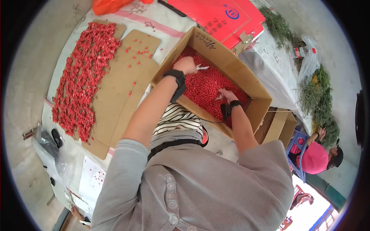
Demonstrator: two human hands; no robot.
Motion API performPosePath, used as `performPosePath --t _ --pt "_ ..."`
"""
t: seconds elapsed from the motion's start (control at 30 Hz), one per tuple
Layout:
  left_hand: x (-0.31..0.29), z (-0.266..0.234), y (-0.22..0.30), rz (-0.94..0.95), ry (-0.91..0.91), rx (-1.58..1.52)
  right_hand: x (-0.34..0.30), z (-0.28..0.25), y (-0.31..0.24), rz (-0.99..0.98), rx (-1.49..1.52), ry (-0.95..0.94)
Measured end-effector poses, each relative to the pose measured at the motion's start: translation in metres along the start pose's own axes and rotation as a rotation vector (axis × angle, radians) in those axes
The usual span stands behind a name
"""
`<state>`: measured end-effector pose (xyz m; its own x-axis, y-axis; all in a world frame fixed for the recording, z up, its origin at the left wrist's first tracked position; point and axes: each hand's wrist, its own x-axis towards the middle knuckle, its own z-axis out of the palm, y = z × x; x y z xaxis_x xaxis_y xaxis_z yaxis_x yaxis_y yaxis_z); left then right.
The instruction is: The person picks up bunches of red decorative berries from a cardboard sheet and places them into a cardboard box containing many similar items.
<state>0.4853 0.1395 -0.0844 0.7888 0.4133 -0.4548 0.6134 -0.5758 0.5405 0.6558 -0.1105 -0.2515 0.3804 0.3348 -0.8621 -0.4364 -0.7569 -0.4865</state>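
Note:
A cardboard box [239,65] stands in front of me, with a deep layer of small red berry-like beads [208,86] inside. My left hand [187,65] reaches over the box's left part, its fingers closed. A crumpled whitish strip, like plastic film [202,68], sticks out of that hand. Lower on the right, my right hand [228,95] is down at the surface of the beads with its fingers curled. Something pale and translucent shows at its fingertips, too small to name. Both wrists wear black bands.
On the left, a cardboard sheet [115,86] bears a thick spread of red beads [83,77]. Red printed card [231,19] lies beyond the box. Green sprigs [316,100] and a clear plastic bag [308,57] lie at right, near a seated person in pink [314,158].

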Motion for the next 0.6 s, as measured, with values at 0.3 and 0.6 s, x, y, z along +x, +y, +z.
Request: performPosePath --t 0.3,0.6 --pt "0.009 -0.001 -0.003 -0.369 -0.315 0.13 -0.086 0.039 -0.071 -0.567 -0.332 0.23" --pt "-0.009 -0.015 -0.014 -0.342 -0.282 -0.303 -0.031 0.028 -0.012 0.01 -0.13 -0.026"
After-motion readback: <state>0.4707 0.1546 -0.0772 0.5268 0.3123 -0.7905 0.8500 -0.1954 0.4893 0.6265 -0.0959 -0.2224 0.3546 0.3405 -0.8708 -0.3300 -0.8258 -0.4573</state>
